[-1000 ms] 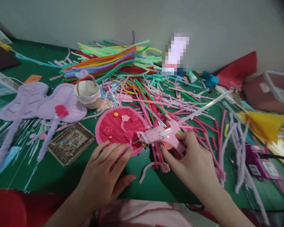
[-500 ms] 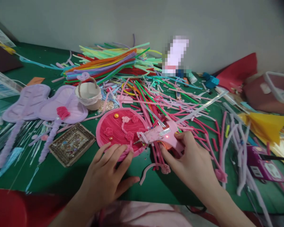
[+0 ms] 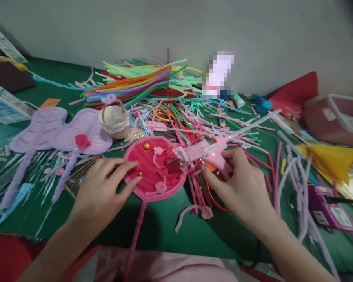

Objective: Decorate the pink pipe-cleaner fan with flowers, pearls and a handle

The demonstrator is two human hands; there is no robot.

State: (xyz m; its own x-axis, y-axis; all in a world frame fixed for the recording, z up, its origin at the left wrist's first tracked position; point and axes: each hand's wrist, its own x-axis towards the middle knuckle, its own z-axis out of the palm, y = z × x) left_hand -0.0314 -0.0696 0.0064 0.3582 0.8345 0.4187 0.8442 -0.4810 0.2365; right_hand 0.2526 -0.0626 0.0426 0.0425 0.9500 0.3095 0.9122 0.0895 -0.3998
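Observation:
A round pink fan [image 3: 154,169] covered in red pipe cleaner with small pink flowers lies on the green table [image 3: 170,231], its handle pointing toward me. My left hand [image 3: 101,192] rests at the fan's left rim, fingers spread and fingertips touching it. My right hand [image 3: 239,184] is wrapped round a pink glue gun [image 3: 206,152] with a lit red light. Its nozzle hangs over the fan's right side. A clear glue stick [image 3: 253,125] pokes out of the gun's back.
A heap of coloured pipe cleaners [image 3: 153,84] fills the table's middle. Lilac butterfly wings [image 3: 55,131] and a small white basket [image 3: 114,119] lie left. A framed card [image 3: 79,176] sits under my left wrist. A purple power strip [image 3: 329,205] and yellow paper [image 3: 329,154] lie right.
My left hand slid from the fan's near edge to its left rim, uncovering the handle. The glue gun rose and moved over the fan's right side.

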